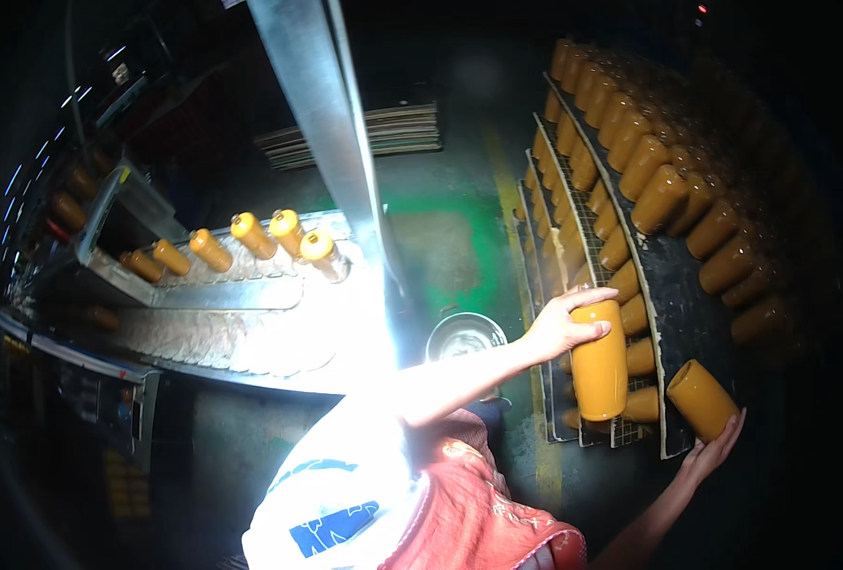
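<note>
My left hand (569,323) is closed around the upper end of a glossy orange vase (600,370), thumb on the near side. This vase hangs roughly upright in front of the rack's shelves. Farther right, my right hand (713,450) supports the base of a second orange vase (702,400). That one is tilted, its open mouth toward the upper left, by the near end of the top board (673,351). Part of the right hand's fingers is hidden behind it.
Rows of similar vases (659,195) fill the tiered rack at right. On the left, a conveyor (222,347) carries several orange pieces (253,234) beside a metal post (322,104). A round pan (464,334) sits low between them. Stacked boards (397,130) lie beyond.
</note>
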